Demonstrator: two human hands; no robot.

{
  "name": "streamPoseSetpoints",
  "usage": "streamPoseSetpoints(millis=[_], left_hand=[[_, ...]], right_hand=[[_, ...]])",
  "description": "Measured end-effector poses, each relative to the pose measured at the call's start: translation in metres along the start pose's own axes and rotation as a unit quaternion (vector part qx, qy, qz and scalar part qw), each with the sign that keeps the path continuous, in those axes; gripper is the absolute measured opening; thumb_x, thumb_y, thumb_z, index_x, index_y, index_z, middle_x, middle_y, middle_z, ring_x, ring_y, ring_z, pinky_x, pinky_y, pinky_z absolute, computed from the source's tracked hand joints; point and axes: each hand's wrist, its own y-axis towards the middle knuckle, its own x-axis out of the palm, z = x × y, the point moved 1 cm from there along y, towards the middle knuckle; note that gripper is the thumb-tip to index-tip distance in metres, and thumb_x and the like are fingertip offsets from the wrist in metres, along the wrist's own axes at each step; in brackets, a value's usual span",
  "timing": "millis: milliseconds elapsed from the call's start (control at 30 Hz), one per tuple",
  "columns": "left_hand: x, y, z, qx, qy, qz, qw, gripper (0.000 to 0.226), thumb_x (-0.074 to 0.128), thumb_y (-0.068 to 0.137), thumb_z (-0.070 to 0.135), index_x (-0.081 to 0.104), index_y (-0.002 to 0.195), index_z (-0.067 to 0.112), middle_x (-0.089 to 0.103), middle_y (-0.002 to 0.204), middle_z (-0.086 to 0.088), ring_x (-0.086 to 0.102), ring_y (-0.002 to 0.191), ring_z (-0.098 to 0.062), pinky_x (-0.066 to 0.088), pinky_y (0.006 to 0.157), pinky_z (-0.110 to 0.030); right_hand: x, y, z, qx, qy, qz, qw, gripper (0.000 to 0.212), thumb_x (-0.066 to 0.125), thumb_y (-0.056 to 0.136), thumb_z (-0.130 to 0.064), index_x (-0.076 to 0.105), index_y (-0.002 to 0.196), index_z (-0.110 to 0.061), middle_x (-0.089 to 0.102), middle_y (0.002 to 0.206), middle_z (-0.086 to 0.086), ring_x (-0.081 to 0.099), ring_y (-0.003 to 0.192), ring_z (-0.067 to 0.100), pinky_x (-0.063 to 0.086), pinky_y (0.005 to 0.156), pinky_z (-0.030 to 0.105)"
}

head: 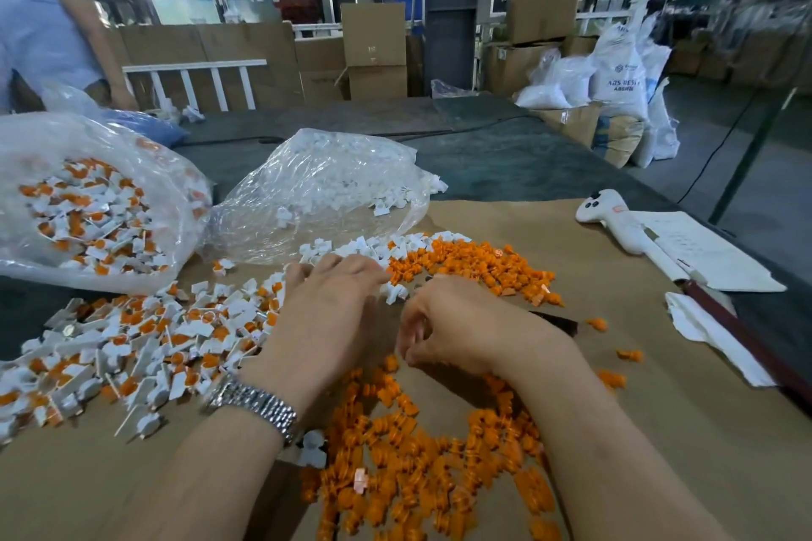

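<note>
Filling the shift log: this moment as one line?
left hand: on white parts | right hand: curled, contents hidden | orange parts: loose on brown paper

Single head-worn wide-angle view, looking forward and down along the person's forearms onto the brown paper sheet point(712, 430) laid over the table point(505, 163). The left hand point(325, 312) and right hand point(461, 325) lie close beneath the lens at frame centre. The upper third looks across the table to stacked cardboard boxes point(373, 35), well away.
</note>
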Motion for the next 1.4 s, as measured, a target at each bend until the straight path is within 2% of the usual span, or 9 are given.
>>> streamPoseSetpoints(millis=[100, 233, 533, 667, 833, 933, 1100, 1267, 1400], left_hand=[[0.002, 0.017, 0.009, 0.033, 0.034, -0.075, 0.996, 0.048, 0.059, 0.097, 0.031, 0.05, 0.144, 0.039, 0.048, 0.148, 0.016, 0.041, 0.135, -0.01, 0.023, 0.109, -0.037], [0.007, 0.028, 0.021, 0.06, 0.038, -0.118, 0.99, 0.03, 0.061, 0.093, 0.041, 0.061, 0.123, 0.037, 0.056, 0.126, 0.01, 0.053, 0.12, -0.013, 0.033, 0.107, -0.037], [0.007, 0.022, 0.019, 0.017, -0.099, -0.075, 0.992, 0.014, 0.063, 0.089, 0.012, 0.058, 0.091, 0.025, 0.052, 0.1, 0.003, 0.056, 0.092, -0.018, 0.043, 0.078, -0.027], [0.0, 0.019, 0.012, -0.058, -0.155, -0.006, 0.986, 0.024, 0.067, 0.09, 0.002, 0.076, 0.106, 0.018, 0.065, 0.107, 0.001, 0.06, 0.098, -0.016, 0.043, 0.082, -0.021], [-0.006, 0.003, 0.002, -0.189, -0.377, 0.018, 0.907, 0.025, 0.078, 0.087, 0.007, 0.081, 0.103, 0.026, 0.078, 0.096, 0.009, 0.071, 0.089, -0.007, 0.054, 0.074, -0.018], [-0.004, -0.008, -0.001, -0.223, -0.476, 0.022, 0.85, 0.024, 0.082, 0.085, 0.013, 0.081, 0.097, 0.033, 0.079, 0.088, 0.012, 0.073, 0.078, -0.001, 0.049, 0.055, -0.01], [-0.002, -0.013, -0.005, -0.24, -0.609, 0.026, 0.755, 0.024, 0.086, 0.077, 0.013, 0.082, 0.098, 0.026, 0.08, 0.098, -0.003, 0.078, 0.094, -0.022, 0.056, 0.092, -0.037], [0.001, -0.014, -0.006, -0.235, -0.721, 0.03, 0.651, 0.009, 0.08, 0.077, 0.009, 0.079, 0.086, 0.009, 0.077, 0.105, -0.022, 0.076, 0.103, -0.034, 0.061, 0.085, -0.028], [0.001, -0.017, -0.003, -0.243, -0.714, 0.017, 0.657, 0.008, 0.074, 0.088, 0.015, 0.076, 0.086, 0.008, 0.077, 0.106, -0.021, 0.076, 0.102, -0.034, 0.061, 0.078, -0.024]], right_hand=[[0.003, 0.002, 0.001, 0.004, 0.007, -0.012, 1.0, 0.009, 0.076, 0.087, -0.026, 0.072, 0.095, -0.022, 0.065, 0.097, -0.005, 0.057, 0.099, 0.016, 0.048, 0.086, 0.032], [0.001, 0.002, 0.004, 0.005, 0.009, -0.017, 1.0, 0.018, 0.078, 0.086, -0.02, 0.072, 0.102, -0.018, 0.063, 0.099, -0.005, 0.057, 0.095, 0.014, 0.043, 0.076, 0.026], [-0.006, 0.002, 0.007, 0.003, 0.058, 0.133, 0.989, 0.008, 0.066, 0.091, -0.017, 0.072, 0.095, -0.02, 0.063, 0.096, -0.006, 0.058, 0.09, 0.012, 0.048, 0.078, 0.027], [-0.008, 0.003, 0.009, 0.004, 0.104, 0.168, 0.98, 0.012, 0.076, 0.086, -0.029, 0.066, 0.09, -0.026, 0.053, 0.087, -0.014, 0.051, 0.078, 0.003, 0.039, 0.067, 0.018], [-0.009, 0.005, 0.008, 0.022, 0.195, 0.199, 0.96, 0.009, 0.066, 0.095, -0.02, 0.058, 0.099, -0.023, 0.065, 0.097, -0.003, 0.066, 0.089, 0.01, 0.053, 0.078, 0.026], [-0.013, 0.003, 0.005, 0.018, 0.21, 0.2, 0.957, 0.015, 0.058, 0.101, -0.016, 0.067, 0.112, -0.018, 0.063, 0.109, -0.002, 0.069, 0.09, 0.004, 0.055, 0.086, 0.026], [-0.015, 0.0, 0.003, 0.005, 0.161, 0.223, 0.961, 0.01, 0.066, 0.096, -0.021, 0.074, 0.101, -0.024, 0.063, 0.109, -0.006, 0.058, 0.101, 0.008, 0.048, 0.09, 0.028], [-0.016, -0.003, 0.006, -0.005, 0.3, 0.282, 0.911, 0.001, 0.075, 0.09, -0.026, 0.076, 0.09, -0.025, 0.07, 0.087, -0.011, 0.064, 0.081, 0.0, 0.05, 0.072, 0.012], [-0.019, -0.006, 0.009, -0.008, 0.429, 0.263, 0.864, 0.004, 0.074, 0.091, -0.016, 0.076, 0.095, -0.016, 0.076, 0.079, -0.001, 0.073, 0.076, 0.009, 0.059, 0.075, 0.024]])
